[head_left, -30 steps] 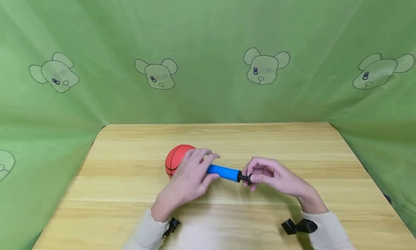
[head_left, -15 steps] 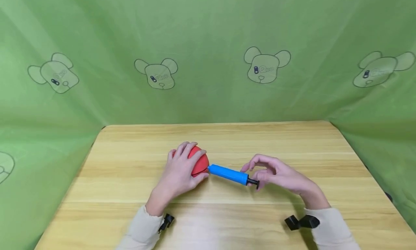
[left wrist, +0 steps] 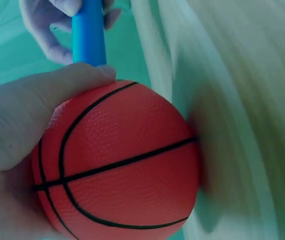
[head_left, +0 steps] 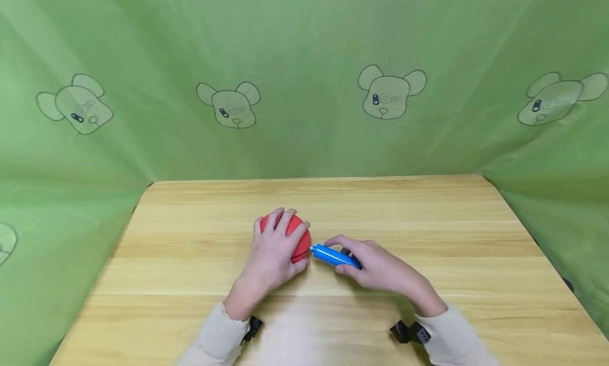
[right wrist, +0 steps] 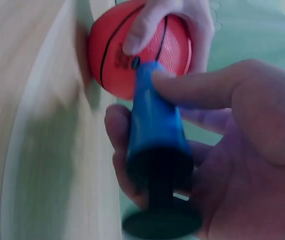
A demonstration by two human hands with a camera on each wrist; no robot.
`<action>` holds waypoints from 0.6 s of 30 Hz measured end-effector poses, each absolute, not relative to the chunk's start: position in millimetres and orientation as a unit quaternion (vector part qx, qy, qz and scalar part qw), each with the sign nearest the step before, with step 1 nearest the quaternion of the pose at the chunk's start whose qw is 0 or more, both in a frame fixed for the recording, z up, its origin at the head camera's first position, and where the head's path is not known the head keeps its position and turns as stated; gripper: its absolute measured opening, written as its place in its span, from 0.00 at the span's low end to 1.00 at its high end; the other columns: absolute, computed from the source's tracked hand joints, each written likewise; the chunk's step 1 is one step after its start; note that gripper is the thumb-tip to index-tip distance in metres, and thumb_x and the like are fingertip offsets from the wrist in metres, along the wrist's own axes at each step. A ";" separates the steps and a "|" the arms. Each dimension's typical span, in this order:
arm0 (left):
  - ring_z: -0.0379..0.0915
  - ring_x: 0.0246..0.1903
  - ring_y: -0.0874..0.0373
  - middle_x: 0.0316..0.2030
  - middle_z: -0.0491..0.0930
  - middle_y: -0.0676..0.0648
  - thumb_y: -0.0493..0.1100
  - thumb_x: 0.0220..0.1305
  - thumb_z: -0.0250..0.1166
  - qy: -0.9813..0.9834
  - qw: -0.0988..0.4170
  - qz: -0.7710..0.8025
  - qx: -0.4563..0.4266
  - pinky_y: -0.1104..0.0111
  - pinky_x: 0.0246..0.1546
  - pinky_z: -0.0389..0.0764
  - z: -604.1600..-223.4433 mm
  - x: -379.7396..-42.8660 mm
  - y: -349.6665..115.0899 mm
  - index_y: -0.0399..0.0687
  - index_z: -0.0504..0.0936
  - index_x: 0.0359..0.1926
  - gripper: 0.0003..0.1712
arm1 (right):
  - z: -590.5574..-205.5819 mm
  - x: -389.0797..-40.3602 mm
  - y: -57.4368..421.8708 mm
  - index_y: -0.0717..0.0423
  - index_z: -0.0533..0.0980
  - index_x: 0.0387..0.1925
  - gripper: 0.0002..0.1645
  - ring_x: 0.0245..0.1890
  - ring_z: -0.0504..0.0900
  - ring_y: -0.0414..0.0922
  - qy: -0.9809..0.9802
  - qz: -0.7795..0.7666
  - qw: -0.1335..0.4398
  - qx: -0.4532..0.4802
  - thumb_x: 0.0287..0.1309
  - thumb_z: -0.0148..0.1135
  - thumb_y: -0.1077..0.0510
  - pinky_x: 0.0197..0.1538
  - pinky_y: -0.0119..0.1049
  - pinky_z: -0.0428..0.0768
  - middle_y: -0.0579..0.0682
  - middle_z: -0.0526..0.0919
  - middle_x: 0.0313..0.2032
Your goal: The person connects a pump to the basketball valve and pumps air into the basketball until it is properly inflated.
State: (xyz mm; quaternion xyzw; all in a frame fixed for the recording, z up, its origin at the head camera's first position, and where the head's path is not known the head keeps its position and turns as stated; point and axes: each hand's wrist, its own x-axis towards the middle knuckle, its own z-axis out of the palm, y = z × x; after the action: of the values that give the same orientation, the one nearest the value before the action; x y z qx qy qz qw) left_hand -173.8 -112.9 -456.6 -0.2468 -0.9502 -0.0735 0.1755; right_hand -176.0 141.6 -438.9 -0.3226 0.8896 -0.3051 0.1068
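Under my left hand (head_left: 270, 257) is a small red basketball (head_left: 302, 240) with black lines, the fingers curled over its top and the thumb along the near side. A blue hand pump (head_left: 329, 255) lies in line with the ball's right side, a thin pale tip between the two. My right hand (head_left: 380, 265) grips the pump's barrel, thumb on one side and fingers on the other. In the right wrist view the black T-handle (right wrist: 162, 220) sticks out behind the barrel. Whether the tip sits inside the ball is hard to tell.
The work is over a light wooden table (head_left: 190, 297). Green cloth (head_left: 304, 144) with printed bear heads hangs behind it and at both sides. A black camera mount (head_left: 410, 332) is on the right wrist, another (head_left: 253, 329) on the left.
My left hand has gone from the pump's front end onto the ball, which has shifted right. My right hand has left the pump's handle end and moved left to grip the barrel.
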 end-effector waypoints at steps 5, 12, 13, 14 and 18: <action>0.61 0.66 0.41 0.64 0.71 0.41 0.60 0.49 0.78 -0.948 0.191 -0.065 -0.246 0.40 0.58 0.63 -459.4 -173.9 -110.6 0.59 0.79 0.60 0.37 | -443.1 -177.1 119.7 0.49 0.76 0.62 0.20 0.44 0.82 0.44 0.906 -0.280 0.064 -0.312 0.71 0.64 0.52 0.49 0.48 0.81 0.48 0.85 0.49; 0.61 0.67 0.39 0.64 0.71 0.42 0.59 0.49 0.77 -0.948 0.201 -0.080 -0.232 0.39 0.58 0.64 -461.9 -173.7 -111.3 0.58 0.80 0.60 0.36 | -448.5 -181.3 98.1 0.47 0.81 0.53 0.14 0.36 0.80 0.39 0.917 -0.260 0.002 -0.302 0.69 0.66 0.51 0.42 0.41 0.79 0.41 0.84 0.40; 0.61 0.67 0.39 0.65 0.71 0.42 0.59 0.49 0.77 -0.949 0.200 -0.079 -0.230 0.39 0.58 0.64 -461.7 -173.6 -110.9 0.58 0.80 0.61 0.36 | -448.7 -181.3 96.5 0.47 0.81 0.51 0.12 0.35 0.79 0.39 0.917 -0.263 -0.001 -0.299 0.68 0.67 0.52 0.41 0.40 0.79 0.40 0.83 0.38; 0.61 0.67 0.39 0.65 0.71 0.41 0.59 0.49 0.77 -0.950 0.198 -0.077 -0.230 0.39 0.58 0.64 -461.4 -173.4 -110.3 0.58 0.79 0.61 0.37 | -449.1 -181.3 95.1 0.47 0.81 0.49 0.11 0.34 0.78 0.39 0.918 -0.268 -0.003 -0.294 0.67 0.68 0.53 0.39 0.39 0.78 0.40 0.82 0.37; 0.60 0.68 0.39 0.65 0.70 0.41 0.60 0.49 0.78 -0.951 0.192 -0.067 -0.234 0.37 0.58 0.63 -460.9 -172.6 -106.9 0.57 0.79 0.62 0.38 | -452.5 -181.8 90.4 0.47 0.79 0.42 0.07 0.30 0.75 0.40 0.922 -0.270 -0.017 -0.277 0.63 0.67 0.56 0.34 0.36 0.75 0.41 0.78 0.32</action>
State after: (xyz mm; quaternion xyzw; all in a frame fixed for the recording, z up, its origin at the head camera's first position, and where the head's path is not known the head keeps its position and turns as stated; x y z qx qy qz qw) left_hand -172.6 -106.9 -460.9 -0.2336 -0.9509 -0.0671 0.1917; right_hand -181.8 90.4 -452.5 -0.2770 0.9220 -0.2702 -0.0169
